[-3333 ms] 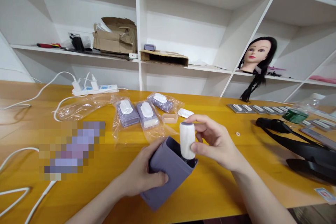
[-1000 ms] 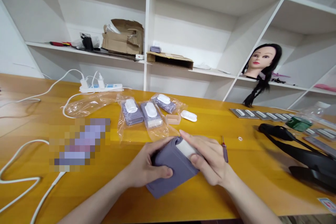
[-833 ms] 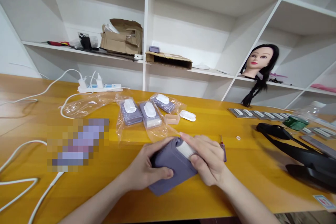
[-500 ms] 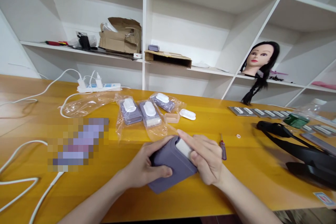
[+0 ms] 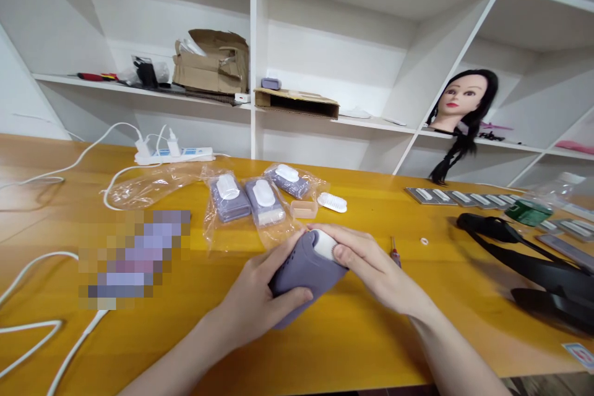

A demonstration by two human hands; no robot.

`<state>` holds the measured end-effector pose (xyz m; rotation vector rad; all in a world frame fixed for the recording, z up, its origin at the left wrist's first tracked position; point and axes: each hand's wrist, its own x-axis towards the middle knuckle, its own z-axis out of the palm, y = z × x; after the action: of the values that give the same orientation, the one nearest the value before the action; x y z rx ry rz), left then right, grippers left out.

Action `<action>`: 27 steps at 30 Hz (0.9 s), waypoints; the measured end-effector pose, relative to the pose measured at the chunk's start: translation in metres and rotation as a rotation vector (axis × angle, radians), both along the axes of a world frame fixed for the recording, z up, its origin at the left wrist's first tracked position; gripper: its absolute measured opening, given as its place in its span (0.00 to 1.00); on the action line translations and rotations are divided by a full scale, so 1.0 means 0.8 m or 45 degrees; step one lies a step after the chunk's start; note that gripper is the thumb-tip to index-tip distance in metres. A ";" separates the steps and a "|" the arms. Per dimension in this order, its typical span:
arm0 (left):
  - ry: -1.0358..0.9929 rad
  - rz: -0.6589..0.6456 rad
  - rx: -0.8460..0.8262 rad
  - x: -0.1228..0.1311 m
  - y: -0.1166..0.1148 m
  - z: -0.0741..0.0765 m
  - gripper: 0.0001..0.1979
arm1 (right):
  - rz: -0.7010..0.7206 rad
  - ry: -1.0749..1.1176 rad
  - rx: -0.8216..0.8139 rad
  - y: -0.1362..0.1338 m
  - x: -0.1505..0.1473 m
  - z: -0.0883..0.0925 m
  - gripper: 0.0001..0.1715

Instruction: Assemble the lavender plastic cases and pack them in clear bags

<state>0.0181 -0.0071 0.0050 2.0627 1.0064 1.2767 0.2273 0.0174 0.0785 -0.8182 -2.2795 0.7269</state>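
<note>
While the left hand [image 5: 260, 288] grips a purple plastic casing [image 5: 301, 281] low over the wooden tabletop [image 5: 223, 362], the right hand [image 5: 371, 266] works at its open end. Directions here run from the casing, with twelve o'clock towards the shelves. The casing is tilted, its open end towards one o'clock; whether its lower end touches the wood cannot be told. A ridged white insert [image 5: 323, 244] sits in that opening.

The left thumb lies flat across the near face and the other fingers wrap the far side, clamped on the casing. The right thumb and forefinger close on the insert from either side; the remaining right fingers lie together beyond it, their tips partly hidden.

At twelve o'clock, near the hands, is a peach-coloured open tray [image 5: 304, 210], with a white oval bristled piece [image 5: 332, 202] beside it at one. Three purple devices [image 5: 232, 207] with white oval pieces on top, in clear plastic bags, lie between ten and twelve. Near the right hand, just short of three o'clock, lies a screwdriver [image 5: 395, 255], and a small pale ring [image 5: 424, 241] rests past it. A black strapped headset [image 5: 538, 272] lies well apart at three o'clock.
</note>
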 end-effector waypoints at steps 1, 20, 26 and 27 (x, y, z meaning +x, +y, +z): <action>0.026 0.081 0.042 0.002 -0.001 -0.001 0.36 | 0.026 0.013 0.029 0.003 -0.001 0.000 0.22; -1.038 0.023 -1.339 0.001 0.003 0.025 0.19 | -1.051 -0.435 -0.034 0.137 0.043 -0.022 0.21; -1.053 0.059 -1.344 0.003 0.006 0.023 0.15 | -1.057 -0.749 -0.027 0.202 0.035 -0.070 0.19; -1.049 0.055 -1.326 0.003 0.006 0.022 0.15 | -1.059 -0.779 -0.020 0.207 0.031 -0.074 0.20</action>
<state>0.0208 -0.0021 0.0223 0.6408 0.9730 1.0837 0.2521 0.1827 0.0195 -2.0263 -2.0805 0.1016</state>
